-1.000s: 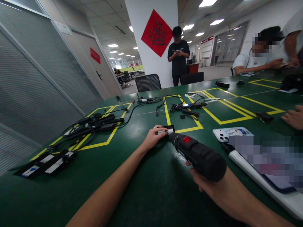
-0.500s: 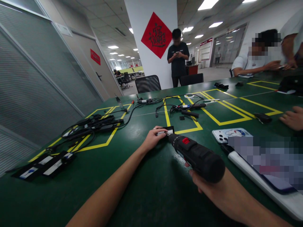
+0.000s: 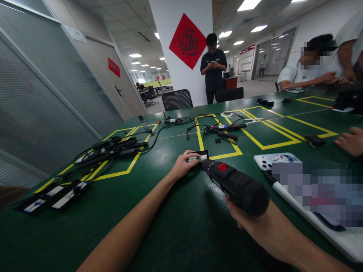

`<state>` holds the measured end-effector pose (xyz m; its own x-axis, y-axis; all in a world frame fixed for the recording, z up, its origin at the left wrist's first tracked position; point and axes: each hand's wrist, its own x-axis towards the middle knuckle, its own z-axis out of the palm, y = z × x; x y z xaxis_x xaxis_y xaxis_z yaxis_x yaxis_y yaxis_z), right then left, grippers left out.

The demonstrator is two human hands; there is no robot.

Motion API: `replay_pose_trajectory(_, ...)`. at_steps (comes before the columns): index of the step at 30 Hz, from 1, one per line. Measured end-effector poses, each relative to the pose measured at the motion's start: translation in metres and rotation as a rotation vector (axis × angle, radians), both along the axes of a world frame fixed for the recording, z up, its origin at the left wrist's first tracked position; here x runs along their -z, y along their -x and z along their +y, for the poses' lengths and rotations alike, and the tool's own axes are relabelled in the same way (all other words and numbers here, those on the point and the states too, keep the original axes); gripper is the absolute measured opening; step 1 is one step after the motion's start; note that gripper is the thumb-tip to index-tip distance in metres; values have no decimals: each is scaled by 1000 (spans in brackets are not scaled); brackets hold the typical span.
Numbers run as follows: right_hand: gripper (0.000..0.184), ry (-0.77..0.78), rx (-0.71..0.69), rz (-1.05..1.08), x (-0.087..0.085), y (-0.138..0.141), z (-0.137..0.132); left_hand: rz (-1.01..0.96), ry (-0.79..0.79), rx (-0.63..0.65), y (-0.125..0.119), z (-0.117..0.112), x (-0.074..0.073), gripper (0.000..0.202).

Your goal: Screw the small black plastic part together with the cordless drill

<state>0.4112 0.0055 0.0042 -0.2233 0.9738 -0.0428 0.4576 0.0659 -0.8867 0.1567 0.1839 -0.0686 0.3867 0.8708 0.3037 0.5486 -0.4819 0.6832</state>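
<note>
My right hand is wrapped round the grip of a black cordless drill with a red switch on top. The drill's chuck points away from me, and its tip reaches a small flat black piece with a white face on the green table. My left hand lies over the left end of that piece, fingers bent and pressing on it close to the drill tip. The drill body hides the lower right part of the piece, and what the bit touches is too small to make out.
Bundled black cables and several black-and-white flat pieces lie to the left. Yellow tape marks rectangles on the table. A phone and a white slab-like object lie at right, near another person's hand.
Both my hands and the drill stay almost where they were. A blurred brown shape has come in at the far left edge.
</note>
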Motion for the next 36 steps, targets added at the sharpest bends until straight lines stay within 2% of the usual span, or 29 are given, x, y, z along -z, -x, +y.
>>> replay_pose_trajectory(18,18,3,9,2,0,0,-1,7,-14,52,1,-3,-3,25)
replay_pose_trajectory(36,17,-5,0,18,-2,0,0,-14,-6,40,-1,-3,-4,24)
